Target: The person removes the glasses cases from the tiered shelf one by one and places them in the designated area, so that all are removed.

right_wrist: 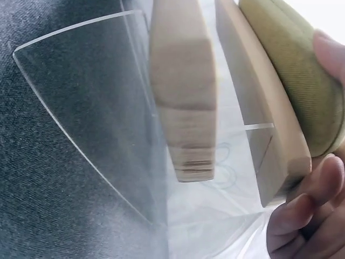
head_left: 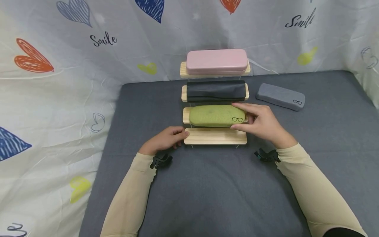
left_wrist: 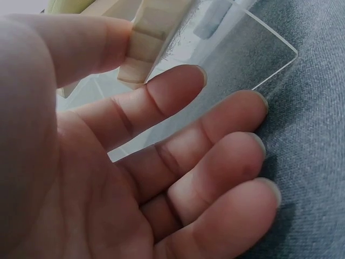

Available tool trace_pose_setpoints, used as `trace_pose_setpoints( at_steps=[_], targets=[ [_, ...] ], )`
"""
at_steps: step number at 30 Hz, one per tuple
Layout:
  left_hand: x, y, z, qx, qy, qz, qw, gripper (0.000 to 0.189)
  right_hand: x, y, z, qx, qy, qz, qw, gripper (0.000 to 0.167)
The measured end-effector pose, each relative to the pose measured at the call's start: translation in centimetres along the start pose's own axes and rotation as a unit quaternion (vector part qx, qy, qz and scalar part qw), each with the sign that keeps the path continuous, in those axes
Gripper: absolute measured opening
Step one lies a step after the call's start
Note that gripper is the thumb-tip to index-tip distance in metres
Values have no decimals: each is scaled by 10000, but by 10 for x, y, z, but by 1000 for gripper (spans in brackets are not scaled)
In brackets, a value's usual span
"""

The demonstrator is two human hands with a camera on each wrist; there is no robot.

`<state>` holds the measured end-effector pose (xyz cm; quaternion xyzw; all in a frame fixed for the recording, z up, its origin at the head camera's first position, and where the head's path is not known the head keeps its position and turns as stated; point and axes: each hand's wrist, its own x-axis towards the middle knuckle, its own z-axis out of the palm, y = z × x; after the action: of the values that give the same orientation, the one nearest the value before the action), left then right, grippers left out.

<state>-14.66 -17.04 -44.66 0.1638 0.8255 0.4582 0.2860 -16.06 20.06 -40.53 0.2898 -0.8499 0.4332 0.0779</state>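
A tiered display rack has clear side panels and wooden shelves, the lowest wooden shelf [head_left: 215,136] being bare. My left hand [head_left: 165,140] pinches that shelf's left end, thumb on the wood [left_wrist: 156,43] and index finger below it; the other fingers are loosely bent. On the shelf above lies a green glasses case [head_left: 211,115] with a small glasses print. My right hand [head_left: 262,123] grips the right end of this case between thumb and fingers. In the right wrist view, the green case [right_wrist: 294,70] rests along its shelf [right_wrist: 269,108], with some fingers by the shelf's end.
Higher on the rack sit a black case [head_left: 216,90] and, on top, a pink case [head_left: 217,61]. A grey glasses case [head_left: 279,95] lies on the grey cloth [head_left: 213,197] to the right. A printed white curtain [head_left: 165,42] hangs behind and at the left.
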Motion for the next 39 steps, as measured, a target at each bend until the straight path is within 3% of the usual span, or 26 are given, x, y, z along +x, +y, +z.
trace_pose_setpoints(
  at_steps=[5, 13, 26, 39],
  targets=[
    [0, 1, 0, 4, 2, -7, 10000, 42, -1, 3, 1, 90, 190, -230, 9995, 74],
    [0, 3, 0, 43, 12, 26, 10000, 43, -4, 3, -1, 118, 234, -352, 9990, 76],
    [1, 2, 0, 25, 37, -33, 10000, 42, -6, -2, -6, 212, 355, -930, 9948, 72],
    [0, 2, 0, 2, 32, -50, 10000, 41, -7, -7, -16, 531, 704, -928, 9918, 71]
  ],
)
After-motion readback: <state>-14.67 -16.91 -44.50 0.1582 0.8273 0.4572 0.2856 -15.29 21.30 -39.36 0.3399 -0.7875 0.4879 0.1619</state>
